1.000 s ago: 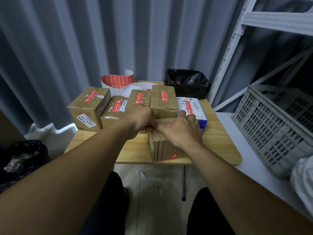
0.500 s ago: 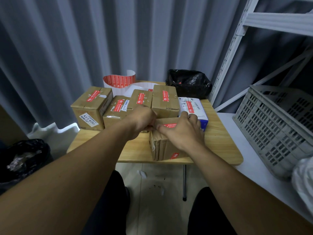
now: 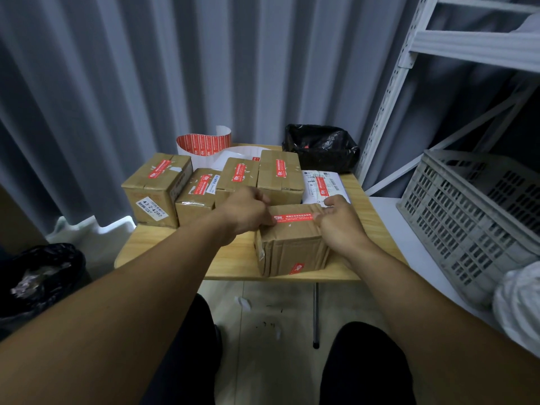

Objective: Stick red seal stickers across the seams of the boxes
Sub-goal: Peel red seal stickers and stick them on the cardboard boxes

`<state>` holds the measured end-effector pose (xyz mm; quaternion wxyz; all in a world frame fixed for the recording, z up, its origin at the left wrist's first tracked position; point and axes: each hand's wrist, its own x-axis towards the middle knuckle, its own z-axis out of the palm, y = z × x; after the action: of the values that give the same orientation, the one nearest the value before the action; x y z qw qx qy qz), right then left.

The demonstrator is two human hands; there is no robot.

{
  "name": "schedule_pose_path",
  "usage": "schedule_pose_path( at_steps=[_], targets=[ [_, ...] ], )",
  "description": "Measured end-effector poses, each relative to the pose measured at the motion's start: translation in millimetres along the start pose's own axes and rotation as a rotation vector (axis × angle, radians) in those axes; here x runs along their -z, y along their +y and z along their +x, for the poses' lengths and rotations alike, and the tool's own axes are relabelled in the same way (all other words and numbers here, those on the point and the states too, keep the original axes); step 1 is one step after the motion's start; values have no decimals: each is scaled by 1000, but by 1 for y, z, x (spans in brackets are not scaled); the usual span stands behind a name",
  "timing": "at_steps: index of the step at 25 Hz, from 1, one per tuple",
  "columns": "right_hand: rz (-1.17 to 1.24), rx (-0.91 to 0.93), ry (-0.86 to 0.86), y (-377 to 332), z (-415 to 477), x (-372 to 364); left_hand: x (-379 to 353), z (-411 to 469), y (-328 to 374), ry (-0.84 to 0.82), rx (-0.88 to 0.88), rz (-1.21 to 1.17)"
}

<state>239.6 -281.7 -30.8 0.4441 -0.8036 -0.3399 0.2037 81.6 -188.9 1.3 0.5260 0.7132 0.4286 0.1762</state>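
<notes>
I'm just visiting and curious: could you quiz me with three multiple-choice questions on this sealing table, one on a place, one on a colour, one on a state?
1. Where is the black bag?
A far right corner of the table
B on the floor under it
C inside the crate

2. What colour is the sticker on the front box?
A blue
B red
C green

3. What are the left hand and right hand doing?
A hanging idle
B lifting the box
C pressing the sticker's ends

Answers: A, it sits behind the boxes; B, it is plainly red; C, fingers rest at both ends.
</notes>
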Motion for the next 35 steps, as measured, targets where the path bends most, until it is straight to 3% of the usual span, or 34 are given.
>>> schedule_pose_path(
  at_steps=[6, 8, 11, 14, 24, 35],
  targets=[
    [146, -58, 56, 7, -6, 12, 2, -12, -1, 126, -15, -78],
    [222, -97, 22, 8, -9, 18, 6, -20, -2, 39, -2, -54],
    [276, -171, -199, 11, -23, 26, 3, -34, -5, -201, -68, 40],
    [174, -140, -326, 15, -33, 27, -8, -38, -9, -211, -93, 97],
    [160, -48, -212, 9, -34, 33, 3, -33, -14, -37, 122, -59],
    [-6, -22, -64, 20, -10, 8, -9, -14, -34, -30, 199, -75]
  ],
)
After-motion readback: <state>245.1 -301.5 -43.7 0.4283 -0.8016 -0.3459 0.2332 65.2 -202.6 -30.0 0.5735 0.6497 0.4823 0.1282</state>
